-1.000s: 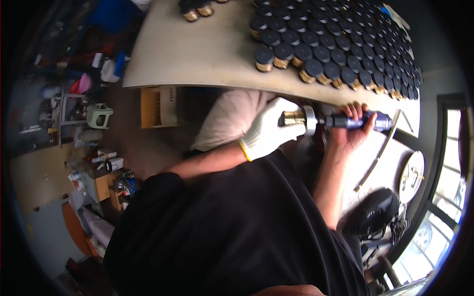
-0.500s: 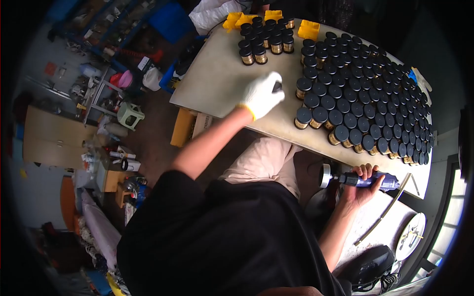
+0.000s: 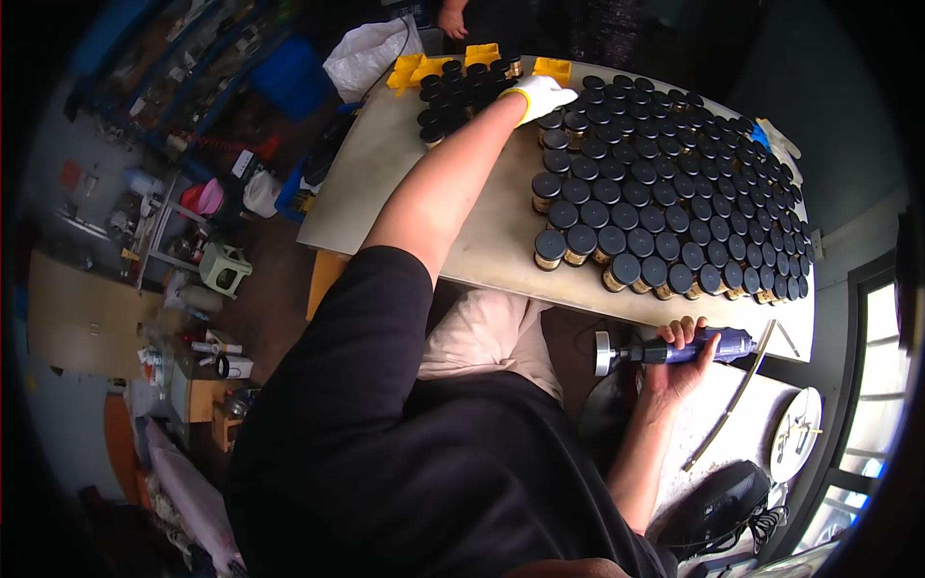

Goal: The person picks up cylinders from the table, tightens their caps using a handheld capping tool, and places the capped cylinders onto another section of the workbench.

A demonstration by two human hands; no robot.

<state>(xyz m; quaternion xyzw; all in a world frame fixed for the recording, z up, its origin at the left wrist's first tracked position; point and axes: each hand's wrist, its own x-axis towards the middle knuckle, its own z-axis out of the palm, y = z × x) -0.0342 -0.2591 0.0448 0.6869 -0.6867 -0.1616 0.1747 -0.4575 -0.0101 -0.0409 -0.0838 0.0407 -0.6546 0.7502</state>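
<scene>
My left hand, in a white glove with a yellow cuff, reaches over the far part of the table, beside the edge of a large block of jars. Its fingers point right; their undersides are hidden, so I cannot tell whether they hold anything. The jars have black lids and gold labels and stand upright in close rows. A smaller group of jars lies partly behind my left forearm. My bare right hand is wrapped around a purple-blue electric screwdriver, whose round silver head points left beside the table's near edge.
Yellow trays lie along the far edge of the table. Behind them are a white sack and another person's hand. A thin strip and round white dish are at right; a green stool stands at left.
My left hand has moved away from me, from the bare table to the jars' far left edge. A dark thing seen at its fingers earlier is out of sight. My right hand still grips the screwdriver.
</scene>
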